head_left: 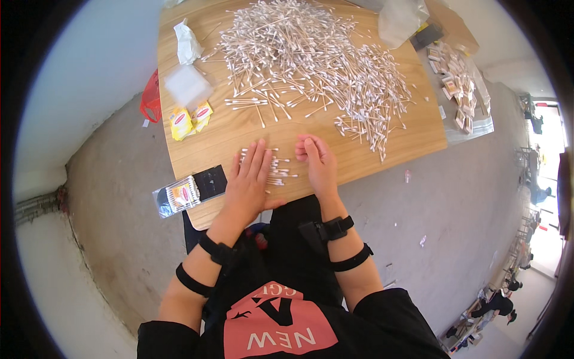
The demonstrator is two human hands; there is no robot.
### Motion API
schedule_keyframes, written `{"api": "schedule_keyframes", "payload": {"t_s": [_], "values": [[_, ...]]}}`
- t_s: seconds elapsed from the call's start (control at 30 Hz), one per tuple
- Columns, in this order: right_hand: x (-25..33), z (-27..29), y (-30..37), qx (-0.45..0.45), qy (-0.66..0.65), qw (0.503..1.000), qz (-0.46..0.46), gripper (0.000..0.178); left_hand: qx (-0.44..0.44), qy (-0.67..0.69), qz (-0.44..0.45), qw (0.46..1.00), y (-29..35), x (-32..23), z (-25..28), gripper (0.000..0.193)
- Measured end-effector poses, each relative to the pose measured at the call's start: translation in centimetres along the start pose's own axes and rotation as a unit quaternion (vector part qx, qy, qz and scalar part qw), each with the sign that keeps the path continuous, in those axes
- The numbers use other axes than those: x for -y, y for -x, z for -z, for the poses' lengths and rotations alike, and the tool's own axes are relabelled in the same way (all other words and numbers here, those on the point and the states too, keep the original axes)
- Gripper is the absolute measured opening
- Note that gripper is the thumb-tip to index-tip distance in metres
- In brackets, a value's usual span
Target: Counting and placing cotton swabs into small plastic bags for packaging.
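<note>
My left hand (249,178) lies flat, fingers stretched out, over a small row of cotton swabs (278,172) near the table's front edge. Swab tips show on both sides of its fingers. To the right of that row, my right hand (315,157) is curled closed with the thumb on top, and no swab sticks out of it. Beyond both hands rises a large loose heap of cotton swabs (287,42). By my left wrist, at the table edge, a clear packet of swabs (182,194) with a yellow and red card rests beside a black pad (210,182).
On the wooden table (359,161), yellow cards (181,124), a stack of clear bags (188,85) and a crumpled white wrapper (188,45) lie left. A red bag (150,99) hangs beyond. Packed swab packets (457,87) fill the right side. People work far right.
</note>
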State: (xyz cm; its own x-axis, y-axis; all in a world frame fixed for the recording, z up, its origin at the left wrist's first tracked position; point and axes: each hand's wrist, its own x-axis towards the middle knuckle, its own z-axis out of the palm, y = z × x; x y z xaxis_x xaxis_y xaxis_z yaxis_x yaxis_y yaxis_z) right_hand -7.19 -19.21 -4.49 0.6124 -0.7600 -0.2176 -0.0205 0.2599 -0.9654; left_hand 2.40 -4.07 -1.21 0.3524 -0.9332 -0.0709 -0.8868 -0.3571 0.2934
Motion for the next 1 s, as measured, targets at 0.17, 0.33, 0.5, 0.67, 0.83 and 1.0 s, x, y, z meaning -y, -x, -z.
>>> {"api": "schedule_keyframes", "payload": {"t_s": [0.17,0.33,0.5,0.67,0.83,1.0], "values": [[0.0,-0.1,-0.1,-0.005,-0.003,1.0,0.004,0.027,-0.035,-0.007,0.007,0.999,0.4,-0.4,-0.6,0.109],[0.4,-0.4,0.2,-0.019,-0.01,1.0,-0.002,0.029,-0.088,-0.002,0.045,0.995,-2.1,0.0,-1.3,0.108],[0.0,-1.3,1.9,-0.077,-0.065,0.992,0.079,0.035,-0.077,0.015,0.079,0.994,-1.3,-1.2,-1.1,0.106],[-0.8,-3.1,2.1,-0.01,0.053,0.988,0.142,0.044,-0.075,0.031,0.062,0.995,-0.6,-1.3,-1.8,0.107],[-2.1,-3.2,1.3,0.079,0.032,0.989,0.118,0.052,-0.066,0.024,0.034,0.997,-1.1,-0.9,-1.2,0.113],[-1.7,-2.3,0.1,0.021,-0.059,0.992,0.112,0.057,-0.055,0.056,0.108,0.991,-0.1,-0.1,-0.3,0.12]]}}
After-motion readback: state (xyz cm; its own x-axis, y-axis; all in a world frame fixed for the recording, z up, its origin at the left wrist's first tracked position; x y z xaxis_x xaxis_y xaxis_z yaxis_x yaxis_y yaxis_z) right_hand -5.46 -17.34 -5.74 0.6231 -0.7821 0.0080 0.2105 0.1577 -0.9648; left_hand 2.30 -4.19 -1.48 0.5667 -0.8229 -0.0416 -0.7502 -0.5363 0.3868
